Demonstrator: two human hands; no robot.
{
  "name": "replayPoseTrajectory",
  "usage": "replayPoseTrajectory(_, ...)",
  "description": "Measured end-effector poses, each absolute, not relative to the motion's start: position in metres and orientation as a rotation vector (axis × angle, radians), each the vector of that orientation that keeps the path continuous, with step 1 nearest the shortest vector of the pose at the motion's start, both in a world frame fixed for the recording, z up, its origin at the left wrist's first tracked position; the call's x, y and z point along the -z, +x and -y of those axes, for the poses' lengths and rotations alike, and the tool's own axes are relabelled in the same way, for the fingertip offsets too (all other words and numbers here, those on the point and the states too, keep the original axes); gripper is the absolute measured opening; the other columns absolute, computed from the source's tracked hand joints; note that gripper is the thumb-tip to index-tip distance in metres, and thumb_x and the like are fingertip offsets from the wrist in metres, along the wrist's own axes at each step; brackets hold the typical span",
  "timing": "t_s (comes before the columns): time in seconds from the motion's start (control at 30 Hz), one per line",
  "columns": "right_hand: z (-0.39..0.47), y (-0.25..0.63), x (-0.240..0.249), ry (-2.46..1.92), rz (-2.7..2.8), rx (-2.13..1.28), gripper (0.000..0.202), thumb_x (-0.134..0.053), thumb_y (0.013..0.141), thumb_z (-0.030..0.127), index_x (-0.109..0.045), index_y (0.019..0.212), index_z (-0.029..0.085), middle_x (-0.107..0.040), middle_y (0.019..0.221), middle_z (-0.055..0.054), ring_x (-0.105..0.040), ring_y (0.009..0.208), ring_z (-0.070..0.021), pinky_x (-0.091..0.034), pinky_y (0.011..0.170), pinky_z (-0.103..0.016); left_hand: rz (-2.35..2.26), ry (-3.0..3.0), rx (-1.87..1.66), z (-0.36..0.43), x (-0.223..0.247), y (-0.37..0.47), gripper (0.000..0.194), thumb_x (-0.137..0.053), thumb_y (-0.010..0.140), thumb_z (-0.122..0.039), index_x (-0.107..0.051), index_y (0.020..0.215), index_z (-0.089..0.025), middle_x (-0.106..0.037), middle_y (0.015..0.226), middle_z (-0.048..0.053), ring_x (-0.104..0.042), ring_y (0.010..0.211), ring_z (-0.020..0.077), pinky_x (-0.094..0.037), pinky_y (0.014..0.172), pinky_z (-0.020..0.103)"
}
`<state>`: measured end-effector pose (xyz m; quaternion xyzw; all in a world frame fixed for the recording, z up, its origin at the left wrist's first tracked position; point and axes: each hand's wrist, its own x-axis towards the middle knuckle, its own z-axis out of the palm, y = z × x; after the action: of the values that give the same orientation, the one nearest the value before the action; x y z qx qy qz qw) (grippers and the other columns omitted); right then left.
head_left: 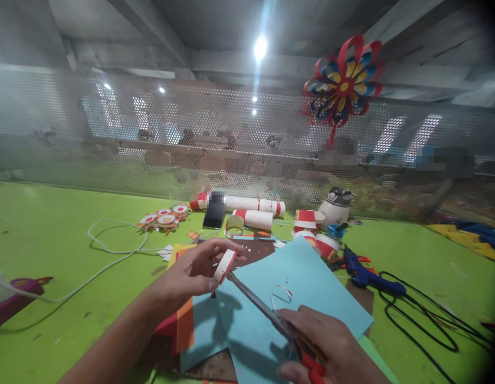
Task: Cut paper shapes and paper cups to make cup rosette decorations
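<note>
My left hand (205, 264) pinches a white paper cup piece (225, 265) with a red edge, holding it tilted above light blue paper sheets (311, 282). In my right hand (323, 341) is a pair of scissors (259, 303) with red handles. The tips of the blades reach the lower edge of the cup piece; whether they are apart is hard to see. A thin curled paper strip (280, 296) lies on the blue sheet, just above my right hand. My fingers hide part of the handles.
Stacked paper cups (255, 219) and a phone (214, 212) stand at the back. Cup-bottom pieces (165, 218) lie left of them. To the right are cut cups (305, 220), a blue glue gun (369, 280) and its black cable. A white cable (111, 255) crosses the green table's left side.
</note>
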<state>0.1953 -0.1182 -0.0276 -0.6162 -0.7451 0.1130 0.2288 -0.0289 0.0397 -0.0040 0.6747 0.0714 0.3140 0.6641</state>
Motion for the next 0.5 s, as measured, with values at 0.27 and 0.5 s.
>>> replayPoseTrajectory(0.27, 0.1176, 0.196, 0.026, -1.721, 2.087, -0.152, 0.044, -0.064, 0.074, 0.05, -0.063, 0.11, 0.025, -0.067, 0.081, -0.006, -0.064, 0.072, -0.0208, -0.051, 0.058, -0.026, -0.251, 1.501, -0.735, -0.0424, 0.0109, -0.0303, 0.038, -0.065, 0.077, -0.025, -0.058, 0.115, -0.023, -0.059, 0.119, 0.013, -0.055, 0.109, 0.0281, -0.04, 0.091, 0.044)
replayPoseTrajectory(0.5, 0.1193, 0.1933, 0.021, -1.584, 2.045, -0.113, 0.041, -0.061, 0.075, 0.055, -0.065, 0.101, 0.023, -0.064, 0.071, -0.003, -0.061, 0.062, -0.0179, -0.05, 0.056, -0.024, -0.198, 1.373, -0.808, -0.0446, 0.011, -0.031, 0.068, -0.072, 0.071, -0.02, -0.044, 0.131, -0.031, -0.048, 0.134, 0.011, -0.053, 0.113, 0.0304, -0.042, 0.091, 0.044)
